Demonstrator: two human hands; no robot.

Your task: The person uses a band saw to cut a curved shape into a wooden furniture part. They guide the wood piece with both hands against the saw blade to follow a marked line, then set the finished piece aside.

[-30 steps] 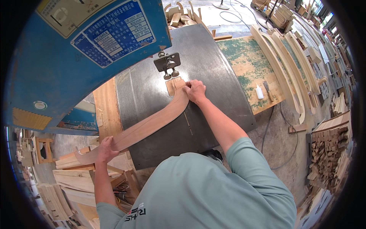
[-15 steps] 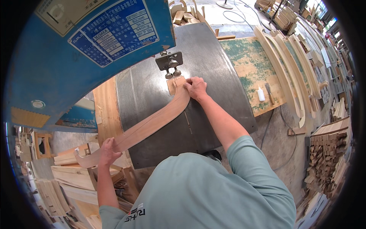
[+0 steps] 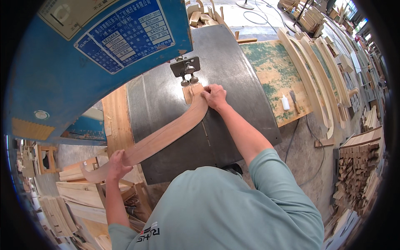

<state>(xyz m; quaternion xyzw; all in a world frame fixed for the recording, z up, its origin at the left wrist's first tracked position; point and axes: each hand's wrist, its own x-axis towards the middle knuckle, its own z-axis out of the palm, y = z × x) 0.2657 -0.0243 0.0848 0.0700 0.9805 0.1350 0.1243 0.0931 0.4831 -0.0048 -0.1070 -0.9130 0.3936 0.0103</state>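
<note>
A long curved wooden board point(image 3: 166, 130) lies slantwise across the grey ribbed table point(image 3: 233, 137) of a blue bandsaw point(image 3: 50, 79). Its far end is up against the blade guide point(image 3: 188, 71), where a cut line shows in the wood. My right hand point(image 3: 215, 96) grips the board's right edge close to that end, fingers on top. Near the other end, past the table's left edge, my left hand point(image 3: 118, 164) is closed around the board. A pencil-like dark line runs along its upper face. The blade itself is hard to make out.
A green-stained wooden bench point(image 3: 271, 71) adjoins the table on the right, with a white bottle point(image 3: 285, 102) and a thin-bladed tool point(image 3: 295, 102) on it. Long curved wood pieces point(image 3: 310, 75) lie along its far side. Stacked timber point(image 3: 358, 171) stands at the right, more boards point(image 3: 79, 193) at lower left.
Both hands keep their hold. The board and my left hand have shifted very slightly; otherwise the scene looks the same.
</note>
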